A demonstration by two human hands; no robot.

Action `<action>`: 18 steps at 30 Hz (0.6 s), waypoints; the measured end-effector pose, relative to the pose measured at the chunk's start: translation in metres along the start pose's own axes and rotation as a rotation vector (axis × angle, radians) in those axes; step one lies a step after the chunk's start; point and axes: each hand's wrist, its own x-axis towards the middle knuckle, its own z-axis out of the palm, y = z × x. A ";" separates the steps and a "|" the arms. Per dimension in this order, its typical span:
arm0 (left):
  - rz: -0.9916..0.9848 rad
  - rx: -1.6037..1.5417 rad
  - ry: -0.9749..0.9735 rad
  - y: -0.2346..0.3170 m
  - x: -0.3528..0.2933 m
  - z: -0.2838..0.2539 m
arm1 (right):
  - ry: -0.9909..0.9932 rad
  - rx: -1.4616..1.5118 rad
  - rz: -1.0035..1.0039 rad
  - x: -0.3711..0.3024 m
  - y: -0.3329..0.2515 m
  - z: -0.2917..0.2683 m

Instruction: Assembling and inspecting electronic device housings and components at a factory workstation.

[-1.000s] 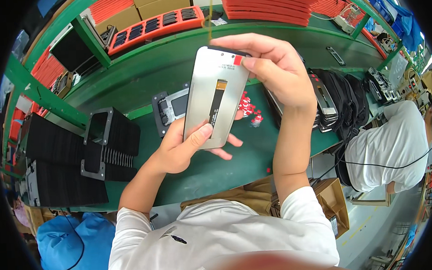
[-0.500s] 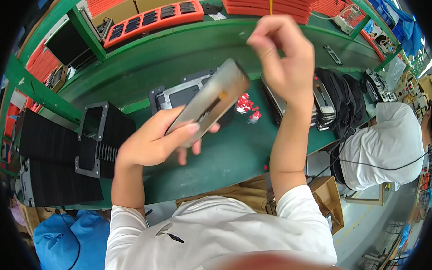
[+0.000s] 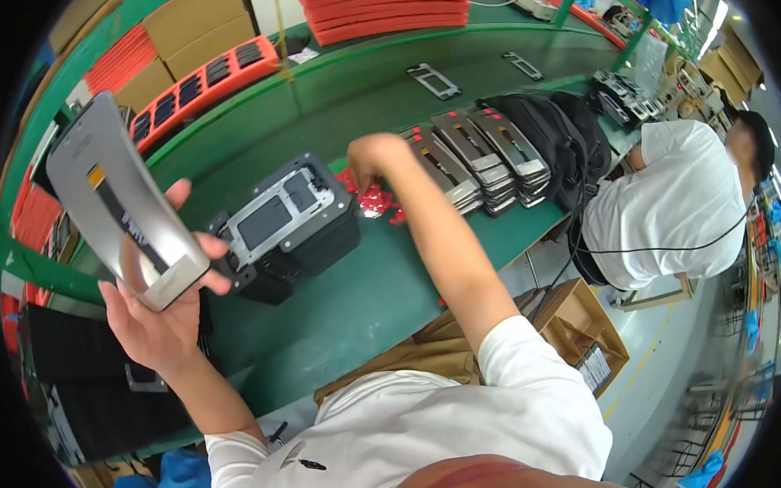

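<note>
Holding a flat, oblong panel (image 3: 139,201), the left hand (image 3: 163,331) is spread about its lower half, with fingertips showing past the right edge. The panel is raised over the left part of the green workbench (image 3: 324,306). Its long axis runs obliquely from upper left to lower right in the head view, the upper end pointing away from the person and the lower end near the palm. The exposed face is silver, smooth and reflective, with rounded upper corners. A thin black ribbon strip (image 3: 127,220) lies roughly parallel to the long axis, its gold-orange end uppermost.

The right hand (image 3: 379,153) is bent downward at a loose heap of small red and white pieces (image 3: 374,201); its fingertips are partly hidden, and whether they grip a piece cannot be told. Between the hands stands a pale metal frame (image 3: 265,225) with rectangular openings, set on black frames (image 3: 332,246). Right of the heap lie stacked silver panels (image 3: 482,155) bearing red tabs.
</note>
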 end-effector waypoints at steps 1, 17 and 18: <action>0.072 -0.042 -0.031 -0.001 0.000 -0.007 | -0.028 -0.034 0.038 0.004 0.000 0.001; -0.125 0.009 -0.161 -0.033 0.000 0.000 | 0.048 0.955 -1.117 -0.165 -0.102 -0.031; -0.119 0.020 -0.141 -0.034 0.000 0.001 | -0.192 0.916 -1.064 -0.162 -0.107 -0.030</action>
